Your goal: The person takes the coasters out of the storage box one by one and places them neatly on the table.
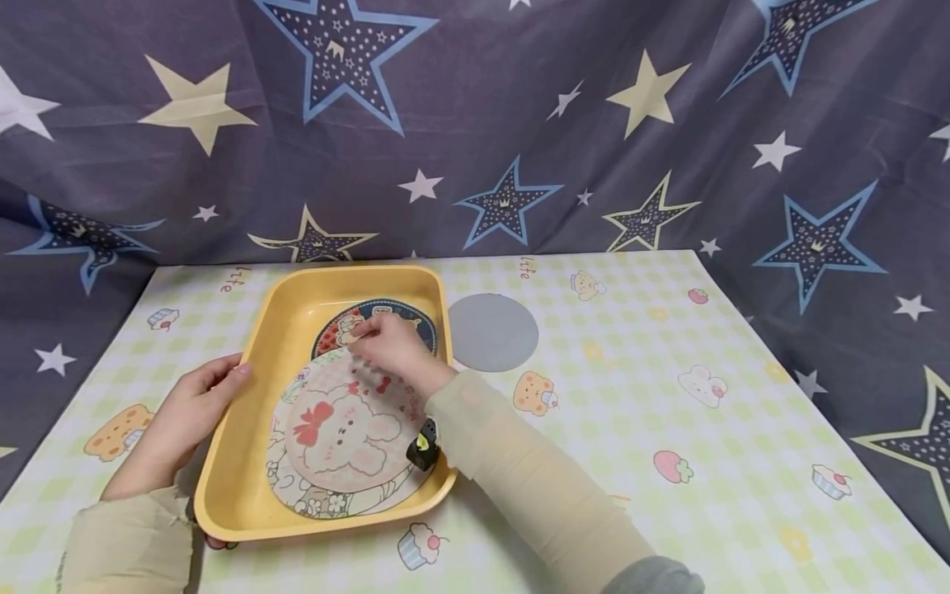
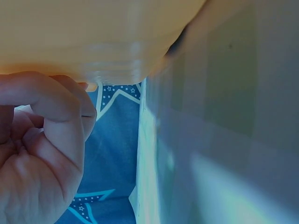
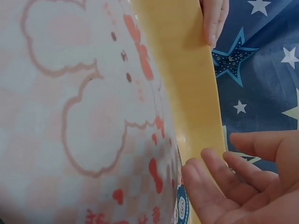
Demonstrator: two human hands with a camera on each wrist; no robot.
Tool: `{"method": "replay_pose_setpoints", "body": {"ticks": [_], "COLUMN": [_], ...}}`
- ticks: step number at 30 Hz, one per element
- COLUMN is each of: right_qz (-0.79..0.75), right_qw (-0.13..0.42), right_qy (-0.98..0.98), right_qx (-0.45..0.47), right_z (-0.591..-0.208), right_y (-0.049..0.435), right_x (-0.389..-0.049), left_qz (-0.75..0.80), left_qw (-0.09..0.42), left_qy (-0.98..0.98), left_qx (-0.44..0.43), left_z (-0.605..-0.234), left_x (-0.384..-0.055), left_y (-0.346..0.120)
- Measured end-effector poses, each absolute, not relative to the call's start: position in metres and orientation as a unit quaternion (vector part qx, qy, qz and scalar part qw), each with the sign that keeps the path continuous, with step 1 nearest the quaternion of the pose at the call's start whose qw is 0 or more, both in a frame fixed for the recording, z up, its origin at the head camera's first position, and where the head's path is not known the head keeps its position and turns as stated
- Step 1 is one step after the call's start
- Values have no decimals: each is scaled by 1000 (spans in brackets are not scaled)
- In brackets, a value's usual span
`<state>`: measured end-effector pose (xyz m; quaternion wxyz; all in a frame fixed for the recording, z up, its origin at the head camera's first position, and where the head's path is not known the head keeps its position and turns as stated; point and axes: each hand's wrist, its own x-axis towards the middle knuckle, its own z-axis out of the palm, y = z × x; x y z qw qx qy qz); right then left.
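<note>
A yellow tray stands on the left part of the table. At its left rim my left hand grips the edge, thumb on top; in the left wrist view its curled fingers touch the tray's outer side. Inside the tray lie overlapping round mats: a pink rabbit mat on top, a flower-patterned mat beneath it and a dark blue mat behind. My right hand hovers over the far edge of the rabbit mat. Its fingers are loosely bent and apart, holding nothing.
A plain grey disc lies on the table just right of the tray. A small black object shows beside the right wrist. The checked tablecloth runs back to a dark star-printed curtain.
</note>
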<state>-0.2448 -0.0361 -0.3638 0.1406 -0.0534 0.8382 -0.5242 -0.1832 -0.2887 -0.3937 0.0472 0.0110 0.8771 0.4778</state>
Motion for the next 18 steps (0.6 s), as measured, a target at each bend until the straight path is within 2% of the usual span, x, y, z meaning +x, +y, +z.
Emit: {"method": "replay_pose_setpoints", "body": {"ticks": [8,14,18], "right_qz": [-426,-378,-330], "right_qw": [137,155,149], "right_qy": [888,906,924], "right_qx": [-106,-110,-121], "right_z": [-369,-368,-368], "right_y": [-35,-36,-35], "right_x": [-243,-241,-241], "left_qz": [477,485,487], "left_qw": [47,43,43], "left_qy": [878,873,872], "left_qx": [12,15,16], "left_z": [-394,-394,-393], "left_x": [-184,-183,-183], "left_y": [-289,-288,-288]}}
